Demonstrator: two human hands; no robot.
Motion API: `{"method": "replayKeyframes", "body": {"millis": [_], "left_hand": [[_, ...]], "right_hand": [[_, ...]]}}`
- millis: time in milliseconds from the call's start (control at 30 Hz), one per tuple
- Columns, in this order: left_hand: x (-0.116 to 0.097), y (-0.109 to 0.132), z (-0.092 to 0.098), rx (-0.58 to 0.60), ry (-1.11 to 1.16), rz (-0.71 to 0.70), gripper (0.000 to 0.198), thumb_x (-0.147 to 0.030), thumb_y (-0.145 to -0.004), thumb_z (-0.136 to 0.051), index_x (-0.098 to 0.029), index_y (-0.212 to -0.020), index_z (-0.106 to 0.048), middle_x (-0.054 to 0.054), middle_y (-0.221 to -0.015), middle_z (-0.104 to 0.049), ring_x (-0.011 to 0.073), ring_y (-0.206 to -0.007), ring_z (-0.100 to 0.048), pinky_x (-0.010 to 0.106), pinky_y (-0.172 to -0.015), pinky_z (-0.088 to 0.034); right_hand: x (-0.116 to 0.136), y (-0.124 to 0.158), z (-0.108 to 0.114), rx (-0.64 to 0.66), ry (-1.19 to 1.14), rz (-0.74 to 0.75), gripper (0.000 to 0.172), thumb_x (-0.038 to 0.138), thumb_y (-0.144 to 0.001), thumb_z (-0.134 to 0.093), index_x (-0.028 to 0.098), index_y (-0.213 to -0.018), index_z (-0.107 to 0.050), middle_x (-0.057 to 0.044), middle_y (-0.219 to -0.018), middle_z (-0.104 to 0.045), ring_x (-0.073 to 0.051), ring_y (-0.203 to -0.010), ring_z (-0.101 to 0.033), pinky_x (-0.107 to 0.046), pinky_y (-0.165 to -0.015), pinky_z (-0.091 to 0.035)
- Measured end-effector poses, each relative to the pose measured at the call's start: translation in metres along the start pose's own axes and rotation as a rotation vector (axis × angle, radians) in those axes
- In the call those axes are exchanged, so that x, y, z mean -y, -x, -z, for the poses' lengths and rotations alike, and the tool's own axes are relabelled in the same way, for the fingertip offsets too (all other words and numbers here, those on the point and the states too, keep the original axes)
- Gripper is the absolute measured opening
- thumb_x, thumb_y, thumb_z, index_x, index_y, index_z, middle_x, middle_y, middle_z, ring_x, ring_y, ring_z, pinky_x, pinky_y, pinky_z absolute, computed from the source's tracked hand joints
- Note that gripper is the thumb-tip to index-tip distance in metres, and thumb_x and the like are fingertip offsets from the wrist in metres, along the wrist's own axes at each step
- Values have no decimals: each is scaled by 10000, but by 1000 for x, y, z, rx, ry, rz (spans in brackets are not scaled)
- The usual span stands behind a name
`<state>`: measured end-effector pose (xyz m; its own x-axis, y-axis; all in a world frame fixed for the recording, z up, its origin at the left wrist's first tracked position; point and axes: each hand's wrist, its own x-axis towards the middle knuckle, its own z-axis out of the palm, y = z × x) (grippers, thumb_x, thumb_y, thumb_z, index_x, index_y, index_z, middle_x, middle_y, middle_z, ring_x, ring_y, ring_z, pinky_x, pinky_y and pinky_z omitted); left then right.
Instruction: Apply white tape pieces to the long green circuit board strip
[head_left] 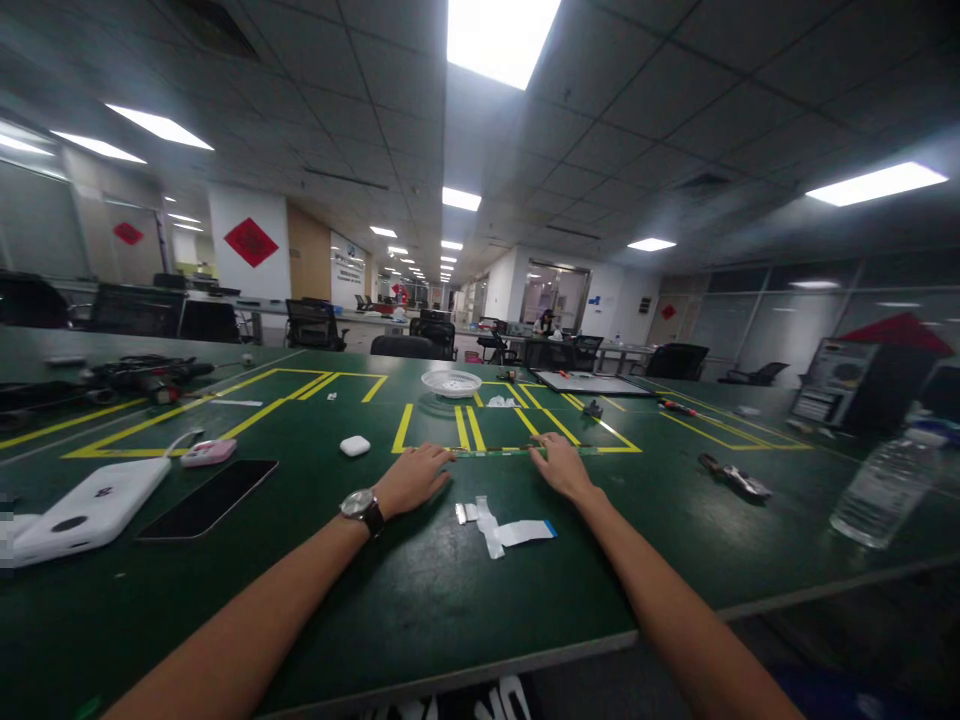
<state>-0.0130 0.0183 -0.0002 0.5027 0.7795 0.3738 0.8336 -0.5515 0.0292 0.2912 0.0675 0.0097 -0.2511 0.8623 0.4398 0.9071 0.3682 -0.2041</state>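
My left hand (414,477), with a watch on the wrist, rests on the green table, its fingertips at the left end of a thin clear strip (495,453). Near the strip's right part lies my right hand (559,463), palm down with its fingers somewhat apart. The strip runs along a yellow tape line between both hands. Closer to me, between my forearms, a white flat cable (527,532) lies with pieces of whitish tape (489,527) across it. Beyond the hands stands a clear round dish (451,383).
On the left lie a white earphone case (355,446), a black phone (210,500) and a white power bank (94,508). To the right are a metal tool (733,477) and a water bottle (889,485). Farther back are a flat panel (589,383) and a computer case (832,380).
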Motion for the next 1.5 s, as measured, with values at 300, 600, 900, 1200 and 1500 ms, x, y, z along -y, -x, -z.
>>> {"method": "replayKeyframes", "body": {"millis": [300,600,900,1200,1500], "left_hand": [[-3,-3,9,-61,-32,-6,243,-245,-971,-470,-183,-1170,-595,92,-1176,-614,256,-1117,-528,379,-926,-406],[1,-1,7,75,92,-112,318,-203,-962,-458,-208,-1273,-524,82,-1333,-558,241,-1231,-491,374,-1020,-370],[-2,2,-3,150,159,-111,316,-298,-947,-498,-226,-1253,-531,87,-1398,-509,259,-1283,-465,397,-1032,-380],[-3,3,-8,139,131,-63,348,-363,-962,-476,-154,-1236,-523,148,-1346,-536,294,-1226,-506,426,-1019,-391],[-11,1,-11,141,166,-92,335,-362,-939,-533,-147,-1196,-531,144,-1296,-559,297,-1195,-498,425,-1020,-384]], "right_hand": [[5,-13,-16,356,-30,36,583,535,-989,-221,223,-1314,-590,-109,-1415,-507,-280,-1329,-419,-442,-1096,-302],[89,11,-6,488,-462,740,376,314,-921,-528,217,-1276,-605,-69,-1417,-511,-211,-1276,-483,-342,-1106,-319],[90,32,14,411,-422,741,244,268,-808,-683,197,-1041,-683,-56,-1062,-660,-186,-1030,-585,-303,-941,-420],[79,24,-10,226,-224,434,142,296,-819,-666,180,-884,-715,-42,-844,-646,-149,-758,-577,-244,-683,-405],[85,20,-32,138,-253,346,72,237,-785,-673,180,-815,-705,-29,-793,-660,-144,-730,-582,-234,-661,-396]]}}
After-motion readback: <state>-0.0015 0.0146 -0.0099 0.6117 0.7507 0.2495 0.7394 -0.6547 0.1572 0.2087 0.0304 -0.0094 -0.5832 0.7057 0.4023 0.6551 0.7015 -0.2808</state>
